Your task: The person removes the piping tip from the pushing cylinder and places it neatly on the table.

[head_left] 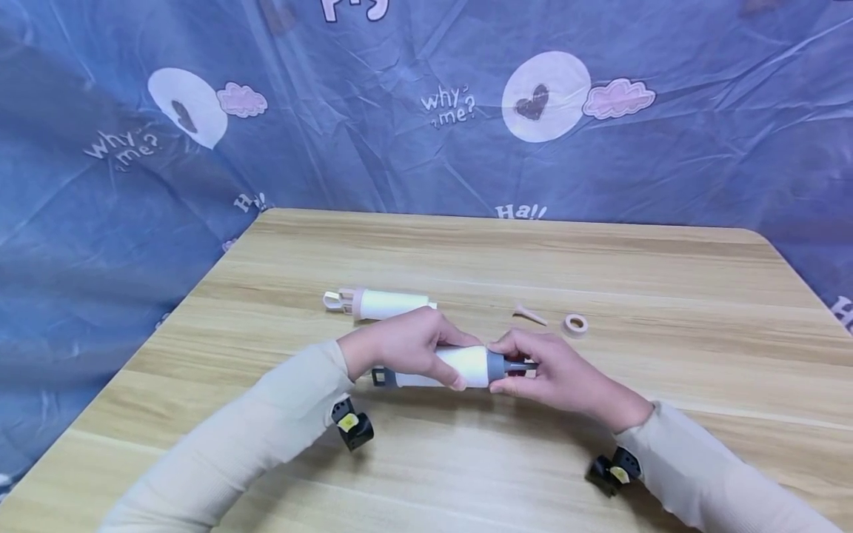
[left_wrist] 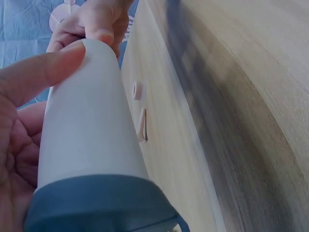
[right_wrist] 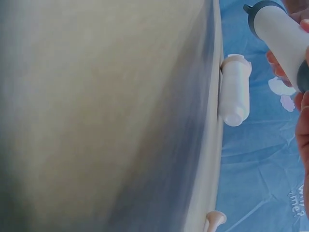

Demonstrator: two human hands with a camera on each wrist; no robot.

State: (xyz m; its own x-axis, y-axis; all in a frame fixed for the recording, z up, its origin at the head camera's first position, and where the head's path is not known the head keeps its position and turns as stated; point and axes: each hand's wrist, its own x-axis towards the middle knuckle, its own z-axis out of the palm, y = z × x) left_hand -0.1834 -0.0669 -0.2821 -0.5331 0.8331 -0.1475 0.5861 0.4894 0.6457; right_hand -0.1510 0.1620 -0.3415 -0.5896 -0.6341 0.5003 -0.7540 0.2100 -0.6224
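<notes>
A white cylinder with blue-grey end caps is held level between both hands, a little above the wooden table. My left hand grips its white body, the thumb lying along the near side. At the other end, my right hand pinches the blue-grey cap, from which a thin dark rod extends under the fingers. Something red shows by that rod, mostly hidden by the hand. The left wrist view shows the wide blue-grey cap up close.
Behind the left hand lies a similar white cylinder with a pink collar and a loop end. Farther right on the table are a small pink flared peg and a pale pink ring. A blue printed cloth hangs behind.
</notes>
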